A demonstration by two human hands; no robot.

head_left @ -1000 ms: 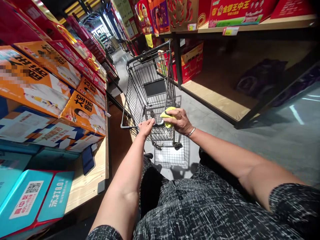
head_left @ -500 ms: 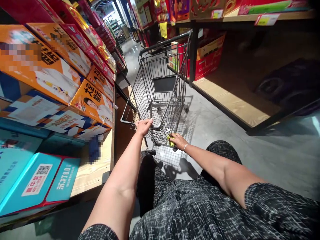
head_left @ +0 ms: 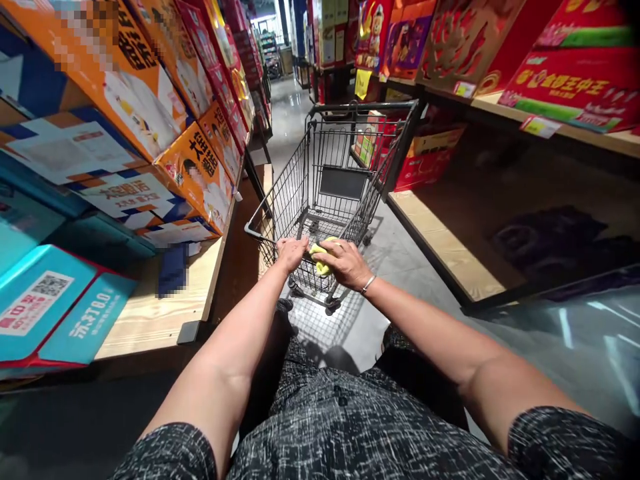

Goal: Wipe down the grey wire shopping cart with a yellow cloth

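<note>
A black wire shopping cart (head_left: 345, 181) stands in front of me, its near rim facing me and its push handle at the far end. My left hand (head_left: 292, 253) is closed over the near rim of the cart. In my right hand (head_left: 349, 262) is a yellow cloth (head_left: 321, 256), pressed against that same rim just right of my left hand. The fingers of the right hand wrap over the cloth and hide part of it. Inside the cart's basket only wire mesh shows.
On the left, a wooden shelf (head_left: 150, 327) bears orange boxes (head_left: 197, 170) and turquoise boxes (head_left: 55, 303). A shelf rack (head_left: 435, 243) with red packages (head_left: 575, 87) flanks the cart on the right. Grey floor (head_left: 400, 267) runs between them down the aisle.
My right hand has risen with the yellow cloth from the cart's lower near side to its top rim, close to my left hand. The left hand keeps its hold. My view has shifted.
</note>
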